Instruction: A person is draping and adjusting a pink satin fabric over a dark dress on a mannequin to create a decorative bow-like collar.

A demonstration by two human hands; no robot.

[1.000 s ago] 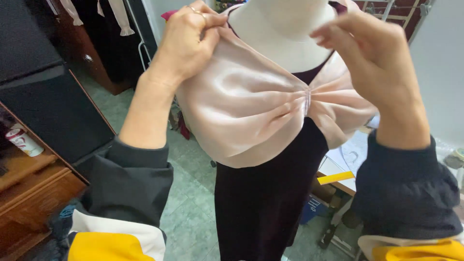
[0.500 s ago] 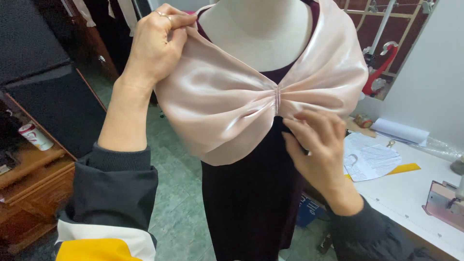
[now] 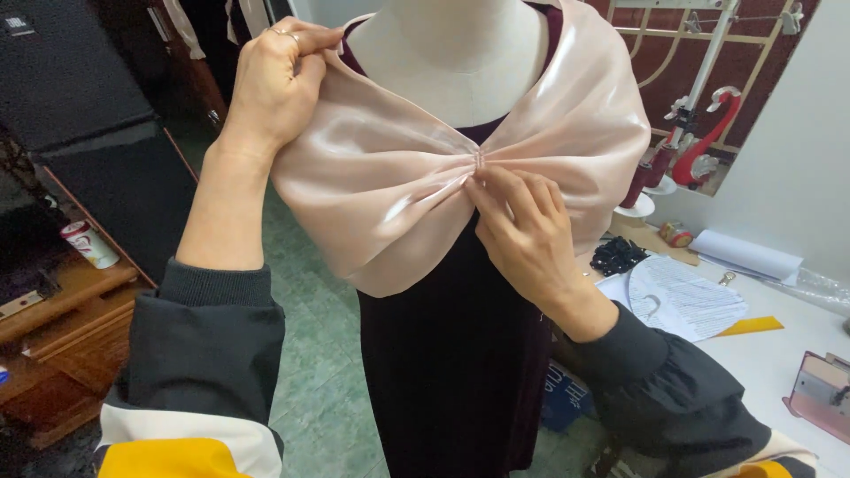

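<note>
Both hands raised: left hand (image 3: 276, 84) high, fingers curled in a pinch; right hand (image 3: 522, 232) lower, fingertips pinched.

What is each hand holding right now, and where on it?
Both hold the pink satin bow drape on the mannequin. The left hand grips its upper edge at the shoulder; the right hand pinches the gathered centre.

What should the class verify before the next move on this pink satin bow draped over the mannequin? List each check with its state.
1. Left hand grips the shiny pink satin bow fabric at the shoulder: ok.
2. Right hand pinches the gathered centre knot: ok.
3. Knot centred on the white mannequin bust: ok.
4. Both loops even: cannot tell.
5. Dark velvet dress hangs smooth below: ok.
6. Pins in place: cannot tell.
</note>
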